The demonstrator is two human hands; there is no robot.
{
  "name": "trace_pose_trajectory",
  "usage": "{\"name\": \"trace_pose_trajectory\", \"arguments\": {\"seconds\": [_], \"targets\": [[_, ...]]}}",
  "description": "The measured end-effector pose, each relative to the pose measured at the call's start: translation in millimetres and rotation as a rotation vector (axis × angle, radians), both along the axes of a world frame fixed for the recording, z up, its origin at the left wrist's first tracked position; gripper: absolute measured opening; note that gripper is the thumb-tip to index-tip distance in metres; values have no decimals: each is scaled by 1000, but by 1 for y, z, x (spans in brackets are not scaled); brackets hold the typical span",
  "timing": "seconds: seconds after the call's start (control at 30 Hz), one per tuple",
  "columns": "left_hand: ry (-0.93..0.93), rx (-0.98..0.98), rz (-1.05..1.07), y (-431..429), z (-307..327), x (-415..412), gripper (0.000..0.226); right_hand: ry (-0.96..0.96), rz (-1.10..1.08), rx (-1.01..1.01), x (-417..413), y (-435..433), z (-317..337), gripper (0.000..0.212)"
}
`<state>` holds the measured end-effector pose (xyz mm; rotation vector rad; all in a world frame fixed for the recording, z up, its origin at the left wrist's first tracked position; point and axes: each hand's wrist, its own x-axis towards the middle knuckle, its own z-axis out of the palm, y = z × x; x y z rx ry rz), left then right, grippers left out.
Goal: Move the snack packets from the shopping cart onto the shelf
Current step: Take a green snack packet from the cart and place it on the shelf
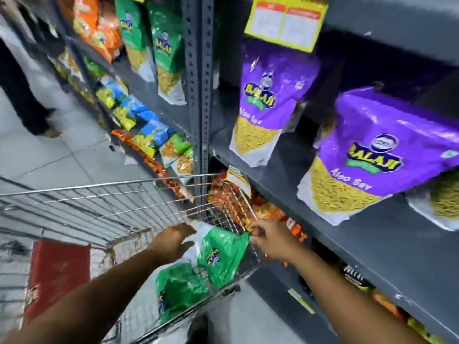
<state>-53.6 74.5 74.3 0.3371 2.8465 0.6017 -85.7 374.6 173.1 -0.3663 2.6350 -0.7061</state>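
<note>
A wire shopping cart (pixel 104 202) stands against the grey shelf (pixel 293 170). Two green snack packets lie in its near right corner: an upper one (pixel 223 256) and a lower one (pixel 178 291). My left hand (pixel 173 240) reaches into the cart with fingers spread, touching the white end of the upper green packet. Pinching that packet's top right corner at the cart's rim is my right hand (pixel 270 240). Two purple Aloo Sev packets (pixel 268 100) (pixel 372 160) stand on the shelf above.
A slotted steel upright (pixel 200 78) divides the shelving. Green, orange, blue and yellow packets fill the left bays and the lower shelf. A red panel (pixel 57 276) sits at the cart's near end. A person's legs (pixel 22 95) stand in the aisle at far left.
</note>
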Motion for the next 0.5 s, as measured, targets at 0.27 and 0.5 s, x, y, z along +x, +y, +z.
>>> {"name": "trace_pose_trajectory", "arguments": {"seconds": [0.27,0.5], "targets": [[-157,-117,-167,31,-72,30,62,-403,99,308,-27,-62,-67,27],[-291,-46,-1,40,-93,24,78,-446,-139,308,-36,-66,-95,30]]}}
